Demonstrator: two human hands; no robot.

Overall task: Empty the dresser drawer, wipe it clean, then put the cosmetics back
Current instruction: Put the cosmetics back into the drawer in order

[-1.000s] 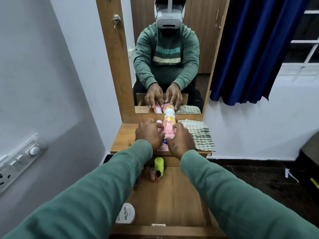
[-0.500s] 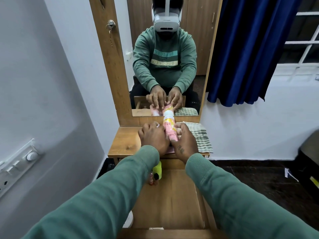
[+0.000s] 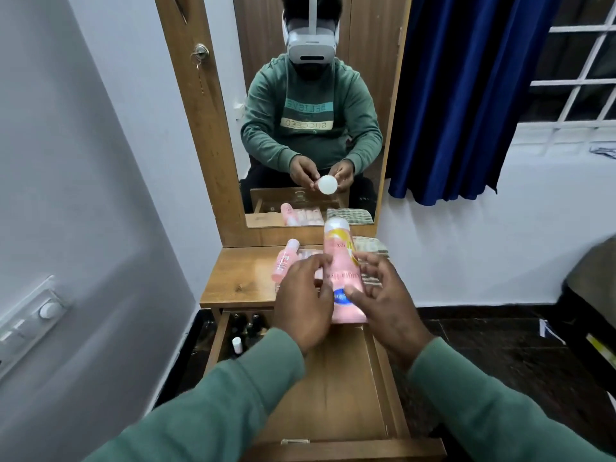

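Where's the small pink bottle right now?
In the head view, the small pink bottle lies on the wooden dresser top, left of the big pink tube.

The left hand, blurred, covers the left edge of the tube; the right hand, blurred too, hides its lower right, so the label reads only in part. The cloth shows just a strip behind them. Small dark bottles at the back corner of the drawer sit in shadow, too dim to tell apart

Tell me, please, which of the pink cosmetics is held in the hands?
The large pink tube, held between the left hand and right hand; the smaller pink bottle lies untouched on the dresser top, left of it.
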